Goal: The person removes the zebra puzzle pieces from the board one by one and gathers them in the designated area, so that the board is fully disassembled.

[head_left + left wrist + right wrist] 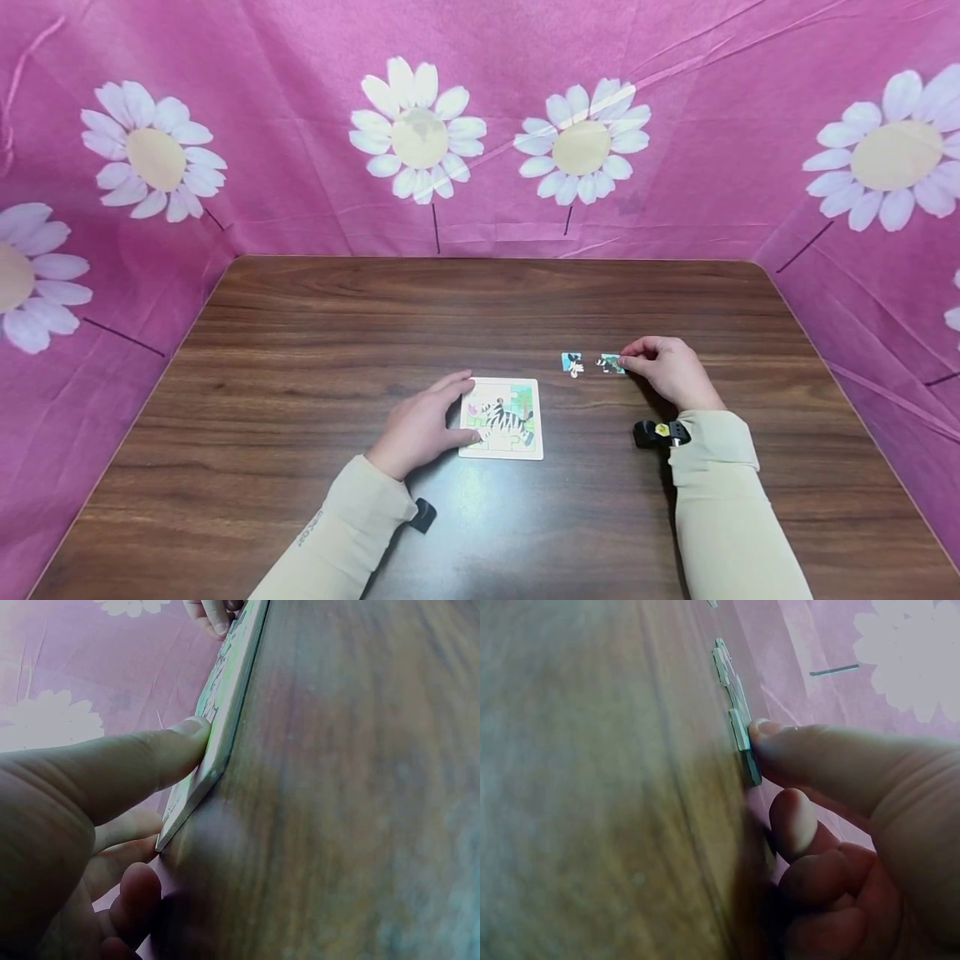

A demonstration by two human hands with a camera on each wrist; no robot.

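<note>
A square zebra jigsaw puzzle (500, 418) in a pale frame lies flat on the table. My left hand (423, 421) grips its left side, thumb over the lower-left corner and forefinger at the upper-left one. In the left wrist view the thumb (161, 754) presses the face of the puzzle near its rim. To the right, my right hand (670, 371) pinches a small blue-green puzzle piece (611, 363) at its right end. Seen from the right wrist, the thumb tip touches the piece (739, 729) close over the tabletop; the forefinger is mostly hidden behind the thumb.
Another loose puzzle piece (572, 363), blue with black and white, lies between the puzzle and my right hand. The brown wooden table (300, 350) meets a pink cloth (495, 225) with daisies at its back and sides. A black strap (660, 433) sits at my right wrist.
</note>
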